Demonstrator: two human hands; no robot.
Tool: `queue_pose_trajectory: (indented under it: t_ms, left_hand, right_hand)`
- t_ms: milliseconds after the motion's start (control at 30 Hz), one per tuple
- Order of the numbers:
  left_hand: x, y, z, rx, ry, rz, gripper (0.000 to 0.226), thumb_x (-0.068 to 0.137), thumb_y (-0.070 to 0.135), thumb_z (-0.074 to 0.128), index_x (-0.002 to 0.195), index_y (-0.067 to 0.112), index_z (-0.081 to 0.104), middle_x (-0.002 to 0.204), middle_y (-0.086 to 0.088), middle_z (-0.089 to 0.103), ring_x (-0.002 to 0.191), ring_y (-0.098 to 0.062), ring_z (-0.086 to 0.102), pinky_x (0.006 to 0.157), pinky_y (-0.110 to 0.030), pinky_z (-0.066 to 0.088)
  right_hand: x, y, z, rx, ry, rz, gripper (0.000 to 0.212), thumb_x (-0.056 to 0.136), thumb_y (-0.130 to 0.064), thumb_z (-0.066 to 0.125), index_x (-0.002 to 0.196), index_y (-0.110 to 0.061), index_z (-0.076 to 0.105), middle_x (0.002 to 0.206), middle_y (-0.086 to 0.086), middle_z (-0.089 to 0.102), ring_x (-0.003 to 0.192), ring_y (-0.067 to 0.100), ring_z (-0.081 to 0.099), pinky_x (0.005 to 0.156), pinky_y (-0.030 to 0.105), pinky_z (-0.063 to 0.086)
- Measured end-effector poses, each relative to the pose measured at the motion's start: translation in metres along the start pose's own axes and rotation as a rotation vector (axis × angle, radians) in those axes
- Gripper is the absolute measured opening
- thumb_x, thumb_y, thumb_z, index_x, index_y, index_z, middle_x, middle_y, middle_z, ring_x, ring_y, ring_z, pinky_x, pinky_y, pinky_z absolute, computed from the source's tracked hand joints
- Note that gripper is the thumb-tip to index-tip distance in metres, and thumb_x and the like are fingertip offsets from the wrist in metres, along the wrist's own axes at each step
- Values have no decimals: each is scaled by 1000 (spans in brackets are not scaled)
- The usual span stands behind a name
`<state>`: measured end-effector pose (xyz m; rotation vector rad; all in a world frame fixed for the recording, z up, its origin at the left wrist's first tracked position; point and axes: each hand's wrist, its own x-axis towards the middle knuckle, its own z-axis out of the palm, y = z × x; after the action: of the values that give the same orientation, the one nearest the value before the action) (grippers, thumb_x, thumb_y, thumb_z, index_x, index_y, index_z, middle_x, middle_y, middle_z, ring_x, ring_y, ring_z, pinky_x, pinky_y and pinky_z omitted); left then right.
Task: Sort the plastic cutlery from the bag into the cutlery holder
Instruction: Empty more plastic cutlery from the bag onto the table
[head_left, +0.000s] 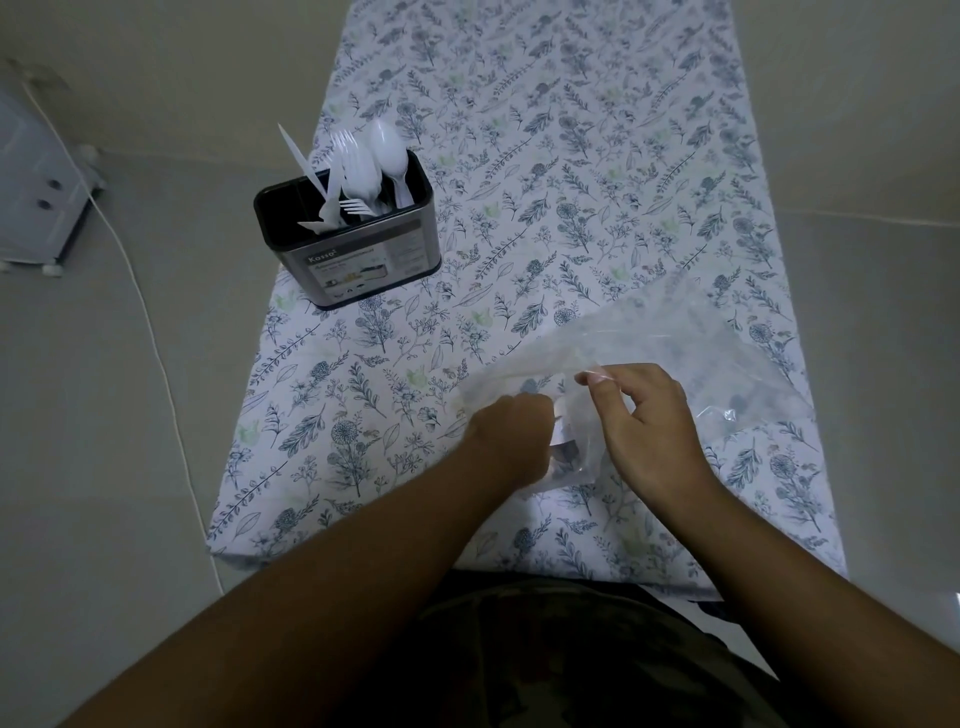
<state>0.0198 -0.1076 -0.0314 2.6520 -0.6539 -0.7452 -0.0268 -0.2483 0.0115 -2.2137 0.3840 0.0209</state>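
Observation:
A clear plastic bag lies on the flower-patterned tablecloth, spread toward the right. My left hand is closed on the bag's near edge. My right hand pinches the bag's film between thumb and forefinger just beside it. No cutlery shows clearly inside the bag. The cutlery holder, a black and steel box with a label, stands at the table's left edge. White plastic knives, forks and spoons stand in it.
The table's left edge runs close by the holder, with the pale floor beyond it. A white cable trails over the floor. A light-coloured cabinet on wheels stands at far left.

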Motion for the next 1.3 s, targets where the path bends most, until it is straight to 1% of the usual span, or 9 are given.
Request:
queue_pose_trajectory:
  t_ms: [100,200,367,500,600,733,833,1033,1300]
  left_hand:
    - [-6,-6,-7,11,-7,-15,21,92,15,59,112,11,52,99,-6,59,95,-25,64,77,-35,54]
    - [-21,-15,-11,3,21,-61,22,93,21,62,111,11,53,96,-3,59,92,-22,65,72,-31,51]
    - [-52,-37,-4,-66,67,-169,25,93,33,60,108,13,56,98,-3,63,85,-20,62,71,-33,53]
    - [-71,-53,5,-150,96,-249,25,92,33,58,111,17,58,99,-1,65,82,-16,61,73,-33,55]
    - [-86,-62,8,-198,84,-285,28,89,38,56,110,20,59,101,2,65,89,-18,64,79,-38,58]
    - [-105,-77,11,-221,59,-338,37,85,45,62,115,24,57,105,4,66,92,-17,64,81,-38,57]
    - [-117,-88,16,-221,40,-376,36,90,38,61,121,21,54,111,1,63,100,-20,63,86,-37,54]
    - [-138,-104,20,-227,75,-395,28,96,35,56,117,17,55,113,-3,63,102,-21,61,88,-36,51]
    - [-162,-124,38,-367,188,-480,35,83,30,51,114,14,60,103,-4,66,93,-22,64,82,-42,54]
  right_hand:
    - [2,6,1,-15,-18,16,30,103,-38,50,114,-29,76,119,-2,65,125,20,49,96,22,32]
    - [2,4,3,-55,-25,8,28,103,-40,50,116,-31,73,120,-4,62,128,19,44,94,6,25]
    - [-3,-6,5,-232,-54,-141,44,100,-46,51,141,-31,54,133,-4,51,133,15,31,109,37,33]
    - [1,-10,16,-327,-261,-401,61,98,-47,49,156,-30,37,161,2,36,149,19,23,120,42,19]
    - [0,-8,32,-360,-396,-517,66,98,-58,44,158,-32,33,168,0,24,156,22,16,126,45,10]
    - [5,-2,49,-423,-535,-430,77,92,-78,23,159,-39,26,170,-7,12,157,15,3,127,41,-3]
    - [14,4,56,-391,-542,-344,77,92,-80,11,159,-43,22,171,-7,13,157,14,3,127,43,1]
    - [33,11,57,-374,-465,-284,80,93,-77,8,157,-35,31,167,0,28,156,19,15,126,47,8]
    - [45,26,42,-369,-370,-226,81,93,-76,14,158,-32,30,165,6,33,154,25,22,125,54,14]
